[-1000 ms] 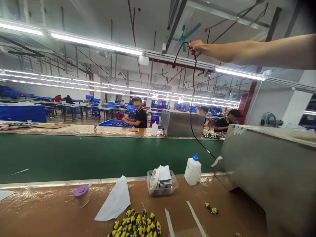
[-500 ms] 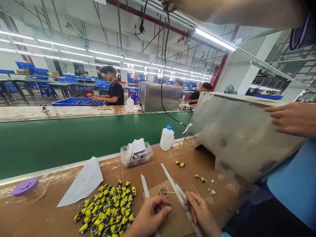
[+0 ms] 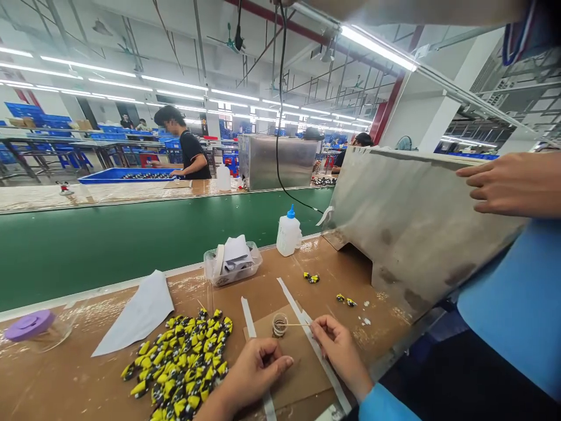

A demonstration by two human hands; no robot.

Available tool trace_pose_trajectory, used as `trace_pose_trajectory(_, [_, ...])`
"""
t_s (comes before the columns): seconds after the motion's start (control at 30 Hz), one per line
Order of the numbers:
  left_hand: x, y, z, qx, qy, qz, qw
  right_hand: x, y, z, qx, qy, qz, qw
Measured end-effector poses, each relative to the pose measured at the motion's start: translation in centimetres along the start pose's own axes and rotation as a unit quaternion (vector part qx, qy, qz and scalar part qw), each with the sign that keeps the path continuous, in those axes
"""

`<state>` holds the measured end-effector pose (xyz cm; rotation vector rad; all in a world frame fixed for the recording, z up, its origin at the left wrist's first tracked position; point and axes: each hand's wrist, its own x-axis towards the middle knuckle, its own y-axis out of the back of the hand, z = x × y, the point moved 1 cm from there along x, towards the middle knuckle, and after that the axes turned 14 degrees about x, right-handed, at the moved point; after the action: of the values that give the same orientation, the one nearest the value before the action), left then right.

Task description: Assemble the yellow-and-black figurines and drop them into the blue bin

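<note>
My right hand (image 3: 340, 349) pinches a thin wooden stick (image 3: 298, 324) between thumb and fingertips. The stick lies almost level, its far tip at the rim of a small clear cup (image 3: 279, 325) with dark contents. That cup stands on a cardboard sheet (image 3: 302, 362) with white tape strips along its sides. Just in front of the cup, my left hand (image 3: 258, 368) has its fingers curled and thumb bent toward them; whatever it may hold is hidden. Left of this hand lies a heap of small yellow-and-black pieces (image 3: 188, 356).
Behind are a clear tub (image 3: 232, 275) with paper, a white bottle (image 3: 288, 235) and a metal hood (image 3: 421, 228). White paper (image 3: 135, 313) and a purple-lidded container (image 3: 30, 325) lie left. At right, another person's hand (image 3: 517, 184) extends over the hood; a dark cable (image 3: 280, 117) hangs down.
The view has shifted slightly right and down. The stick remains in my right hand at the cup. The nearby person's raised hand has mostly left the top edge; the co-worker opposite reaches lower.
</note>
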<state>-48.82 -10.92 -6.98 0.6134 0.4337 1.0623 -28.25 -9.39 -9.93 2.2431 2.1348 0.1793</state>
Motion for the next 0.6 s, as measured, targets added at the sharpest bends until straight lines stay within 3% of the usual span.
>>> trace_pose_trajectory(0.33, [-0.7,0.6,0.4,0.006,-0.008,0.066,0.998,10.0,0.6,-3.4,-0.203,0.103,0.092,0.969])
trace_pose_trajectory(0.47, [-1.0,1.0,0.6,-0.011,-0.005,0.081,0.997,12.1,-0.1,-2.6,-0.253,0.105,0.092,0.957])
trace_pose_trajectory(0.6, [-1.1,0.9,0.7,-0.039,0.004,0.081,0.996,12.5,-0.8,-0.7,-0.263,0.102,0.094,0.955])
